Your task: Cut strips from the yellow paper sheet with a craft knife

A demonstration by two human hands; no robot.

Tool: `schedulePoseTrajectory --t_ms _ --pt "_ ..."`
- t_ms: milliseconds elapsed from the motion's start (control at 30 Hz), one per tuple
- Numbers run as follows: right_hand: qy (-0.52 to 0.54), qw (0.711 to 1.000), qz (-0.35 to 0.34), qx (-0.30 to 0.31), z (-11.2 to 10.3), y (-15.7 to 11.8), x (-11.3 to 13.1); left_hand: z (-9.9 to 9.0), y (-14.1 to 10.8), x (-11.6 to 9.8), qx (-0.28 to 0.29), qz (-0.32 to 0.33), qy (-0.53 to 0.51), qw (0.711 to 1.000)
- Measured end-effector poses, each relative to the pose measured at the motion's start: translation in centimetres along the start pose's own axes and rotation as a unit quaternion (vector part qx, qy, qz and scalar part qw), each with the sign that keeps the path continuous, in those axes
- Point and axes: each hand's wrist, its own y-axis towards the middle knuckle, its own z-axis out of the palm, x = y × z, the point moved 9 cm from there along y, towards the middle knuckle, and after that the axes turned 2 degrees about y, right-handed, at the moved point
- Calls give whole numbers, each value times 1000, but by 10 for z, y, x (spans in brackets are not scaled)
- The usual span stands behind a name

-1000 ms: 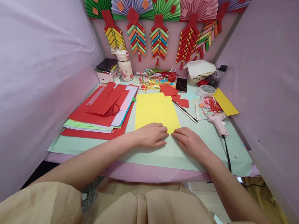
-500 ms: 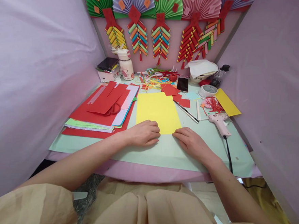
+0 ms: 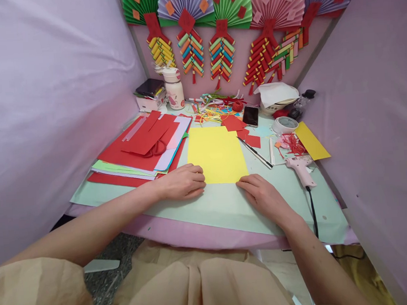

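A yellow sheet of paper lies flat on the pale green tabletop in front of me. My left hand rests on its lower left corner, with fingers curled and pressed together at the near edge. At the lower right corner, my right hand has its fingertips closed together on the paper's edge. Left of the sheet is a stack of red, green and lilac paper with red-handled scissors on it. Just right of the sheet lie a pen and red paper pieces.
A pink glue gun with a black cord, a tape roll and a white stick lie on the right. Behind are a phone, paper scraps, a bottle and a bowl.
My left hand has slid left along the near edge of the yellow sheet, uncovering more of it. My right hand stays at the right corner. The view has shifted slightly.
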Motion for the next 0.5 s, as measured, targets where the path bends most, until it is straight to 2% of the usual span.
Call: schedulePoseTrajectory --t_ms 500 --pt "5 1000 4 1 2 0 -2 -10 -33 4 -26 -8 28 999"
